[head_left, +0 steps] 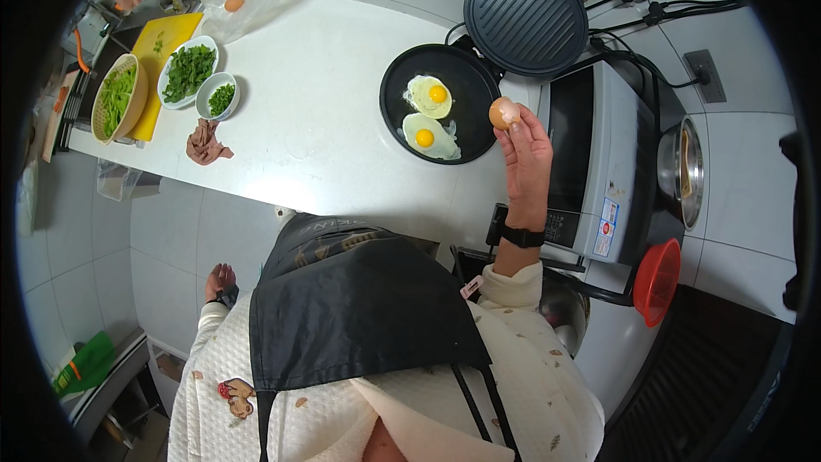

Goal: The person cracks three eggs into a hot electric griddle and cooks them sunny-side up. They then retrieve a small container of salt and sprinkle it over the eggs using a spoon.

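My right hand (pixel 529 151) grips a brown egg with a broken shell (pixel 504 113) just beyond the right rim of a round black electric pan (pixel 474 135). Inside the pan lie two fried eggs, the upper one (pixel 430 97) touching or nearly touching the lower one (pixel 431 138); both yolks look whole. The ridged lid (pixel 526 19) stands raised behind. Down at my left side, away from the counter, hangs my left hand (pixel 221 279), its fingers loosely curled, with nothing visible in it.
Across the counter's left are an egg (pixel 234 4) on a plastic bag, chopped greens in a bowl (pixel 208 104), leafy greens on a plate (pixel 174 102), a yellow board (pixel 154 38), a lettuce basket (pixel 133 109) and a brown cloth (pixel 205 143). An oven-like appliance (pixel 606 160) stands right.
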Motion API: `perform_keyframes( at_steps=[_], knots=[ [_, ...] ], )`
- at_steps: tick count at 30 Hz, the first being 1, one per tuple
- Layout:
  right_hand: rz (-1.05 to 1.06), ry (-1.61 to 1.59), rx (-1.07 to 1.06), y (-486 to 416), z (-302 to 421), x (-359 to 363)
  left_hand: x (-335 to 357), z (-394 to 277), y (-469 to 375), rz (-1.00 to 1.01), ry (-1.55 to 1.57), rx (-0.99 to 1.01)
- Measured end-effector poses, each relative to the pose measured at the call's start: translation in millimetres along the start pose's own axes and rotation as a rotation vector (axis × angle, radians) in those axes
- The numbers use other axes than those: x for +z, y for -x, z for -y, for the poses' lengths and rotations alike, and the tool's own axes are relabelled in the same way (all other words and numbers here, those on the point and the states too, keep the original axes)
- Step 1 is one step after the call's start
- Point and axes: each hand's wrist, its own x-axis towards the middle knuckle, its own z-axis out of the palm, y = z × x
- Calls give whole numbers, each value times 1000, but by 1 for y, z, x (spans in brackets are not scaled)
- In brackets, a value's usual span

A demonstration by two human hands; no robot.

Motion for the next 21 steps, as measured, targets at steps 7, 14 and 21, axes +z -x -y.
perform_keyframes(
  at_steps=[7, 14, 21],
  knots=[
    [44, 228, 15, -6, -53, -12, -15, -3, -13, 34, 34, -25],
    [77, 635, -133, -25, -151, -55, -65, -12, -68, 205, 233, -33],
    [-49, 399, 238, -18, -121, -14, -48, -20, -8, -62, 84, 55]
  ],
)
